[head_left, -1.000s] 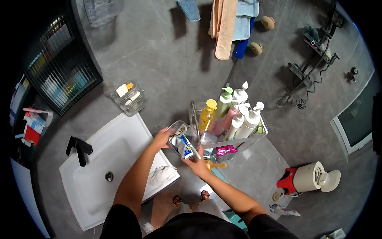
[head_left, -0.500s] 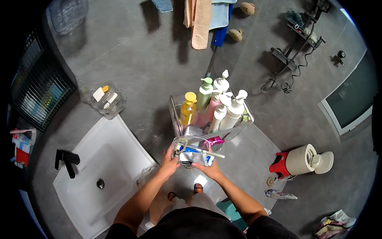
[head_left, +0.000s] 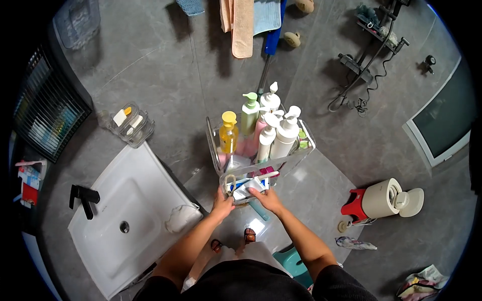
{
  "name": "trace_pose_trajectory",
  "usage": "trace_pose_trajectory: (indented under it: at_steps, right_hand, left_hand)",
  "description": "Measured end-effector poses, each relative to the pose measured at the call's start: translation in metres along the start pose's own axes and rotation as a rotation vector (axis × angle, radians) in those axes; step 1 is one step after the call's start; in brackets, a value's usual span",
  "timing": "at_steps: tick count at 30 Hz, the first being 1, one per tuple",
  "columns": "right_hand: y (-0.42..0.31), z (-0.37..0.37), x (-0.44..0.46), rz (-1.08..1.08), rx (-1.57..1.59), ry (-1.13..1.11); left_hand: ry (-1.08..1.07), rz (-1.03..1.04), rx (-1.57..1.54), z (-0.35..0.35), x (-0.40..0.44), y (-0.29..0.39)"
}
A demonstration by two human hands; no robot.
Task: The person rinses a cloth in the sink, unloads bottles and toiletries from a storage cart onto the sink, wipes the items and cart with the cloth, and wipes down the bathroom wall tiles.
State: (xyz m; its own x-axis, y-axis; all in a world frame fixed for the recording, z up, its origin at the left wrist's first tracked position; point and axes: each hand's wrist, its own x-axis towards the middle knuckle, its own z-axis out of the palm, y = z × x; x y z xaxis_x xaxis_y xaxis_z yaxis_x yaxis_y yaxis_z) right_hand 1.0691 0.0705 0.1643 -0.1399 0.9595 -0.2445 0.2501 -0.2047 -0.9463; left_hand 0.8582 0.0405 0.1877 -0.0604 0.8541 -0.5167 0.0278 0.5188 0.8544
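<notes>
My left hand [head_left: 222,204] is closed on the left side of a small clear plastic bin [head_left: 226,179]. Around the bin's right side curls my right hand [head_left: 269,200], its thumb over a silvery-white tube [head_left: 248,189]. A white stick-like handle [head_left: 267,175] lies across the top among blue and white packs and tubes. Just beyond stands a larger clear organizer [head_left: 297,159] with a yellow bottle [head_left: 228,134], a green pump bottle [head_left: 250,116] and several white pump bottles [head_left: 286,135]. Whether the bin touches the organizer, I cannot tell.
To the left is a white sink [head_left: 135,195] with a black faucet [head_left: 85,197]. A clear soap holder [head_left: 136,131] is near its corner. Towels [head_left: 243,35] hang ahead. On the right are a red and beige appliance [head_left: 379,199] and a shower fixture [head_left: 364,67].
The bin has tilted, and the white handle now lies higher and more level across it. My right thumb has moved onto the silvery tube. A teal strip shows below the bin. The view has shifted slightly.
</notes>
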Motion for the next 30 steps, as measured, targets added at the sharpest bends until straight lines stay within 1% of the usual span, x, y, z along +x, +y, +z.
trace_pose_trajectory:
  at_steps: [1,4,7,11,13,14,16,17,19,20,22,23,26,27,29,30]
  right_hand:
    - [0.005,0.001,0.002,-0.004,-0.069,0.009]
    - [0.010,0.001,0.005,0.034,-0.069,-0.040]
    - [-0.001,0.004,-0.002,-0.037,0.162,-0.065]
    - [0.006,0.004,0.001,-0.083,0.150,-0.087]
    - [0.004,-0.001,0.002,-0.115,0.097,-0.119]
    - [0.003,-0.003,0.001,-0.122,0.147,-0.148]
    - [0.001,-0.007,0.000,-0.136,0.248,-0.206]
    - [-0.001,-0.013,-0.003,-0.128,0.239,-0.238]
    - [-0.013,-0.035,-0.011,-0.111,0.216,-0.293]
    - [-0.013,-0.047,-0.011,-0.073,0.200,-0.260]
    - [-0.011,-0.072,-0.009,0.000,0.171,-0.197]
    - [-0.004,-0.085,-0.001,0.020,0.239,-0.217]
    - [-0.011,-0.115,0.018,0.192,0.494,-0.105]
    - [-0.006,-0.120,0.029,0.198,0.539,-0.053]
    - [0.009,-0.124,0.059,0.202,0.633,0.047]
    - [0.007,-0.122,0.065,0.247,0.702,0.071]
  left_hand:
    - [0.028,-0.003,0.012,0.001,0.002,-0.004]
    - [0.082,0.017,0.075,0.004,0.000,-0.002]
    - [0.108,0.053,0.143,0.002,0.006,-0.009]
    - [0.074,0.069,0.130,0.000,0.009,-0.012]
    - [0.113,0.131,0.165,-0.004,0.025,-0.030]
    - [0.134,0.163,0.182,-0.007,0.033,-0.041]
    - [0.224,0.225,0.211,-0.008,0.024,-0.025]
    - [0.268,0.258,0.226,-0.009,0.019,-0.012]
    - [0.338,0.441,0.336,-0.013,0.017,0.018]
    - [0.371,0.532,0.387,-0.016,0.021,0.032]
    - [0.359,0.550,0.338,-0.021,0.038,0.056]
    - [0.457,0.643,0.295,-0.017,0.052,0.060]
    - [0.152,0.367,0.483,-0.034,0.068,0.087]
    - [0.233,0.446,0.466,-0.029,0.067,0.088]
    - [0.254,0.486,0.487,-0.029,0.064,0.085]
    - [0.267,0.508,0.499,-0.030,0.062,0.082]
